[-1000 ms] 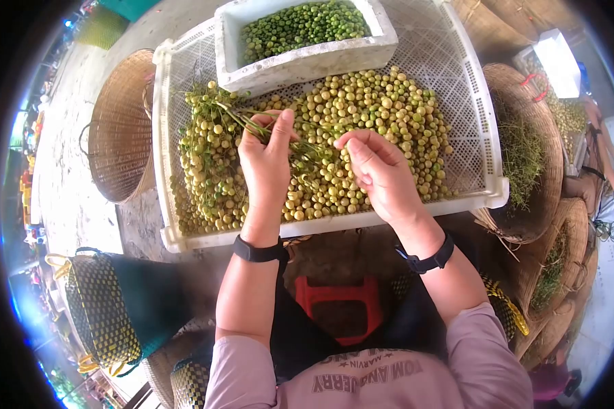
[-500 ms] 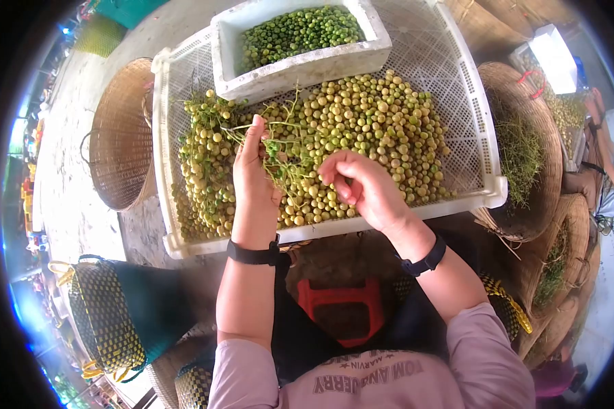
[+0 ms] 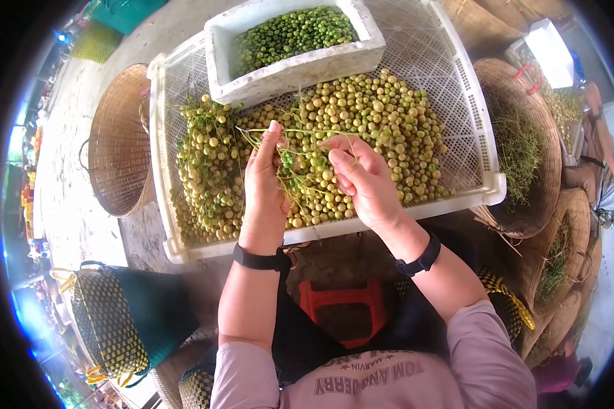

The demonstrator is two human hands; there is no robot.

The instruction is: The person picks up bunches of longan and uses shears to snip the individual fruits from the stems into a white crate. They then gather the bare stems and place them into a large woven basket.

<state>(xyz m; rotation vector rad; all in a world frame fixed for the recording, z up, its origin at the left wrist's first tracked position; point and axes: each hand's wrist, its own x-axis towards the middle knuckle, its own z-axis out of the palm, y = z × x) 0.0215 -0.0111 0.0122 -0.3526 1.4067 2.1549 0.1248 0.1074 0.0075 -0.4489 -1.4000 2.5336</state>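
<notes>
My left hand (image 3: 267, 178) is closed around a green fruit stem (image 3: 295, 130), a branching sprig with a few small green fruits (image 3: 288, 161) hanging near the palm. Facing it, my right hand (image 3: 367, 183) pinches the same sprig where a thin branch stretches across to its fingertips. Below both hands spreads a heap of loose round yellow-green fruits (image 3: 382, 112) in a white mesh tray (image 3: 435, 37). Fruits still on their stems (image 3: 208, 136) lie at the tray's left side.
A white foam box (image 3: 293, 67) of darker green fruits stands at the tray's far side. A wicker basket (image 3: 119, 146) is on the left; another (image 3: 549, 163) on the right holds bare stems (image 3: 515, 146). A red stool (image 3: 341, 300) sits below. Another person's arm shows at far right.
My right hand has turned and its fingers have closed at the sprig. My left hand has shifted slightly right, and a branch now stretches between both hands.
</notes>
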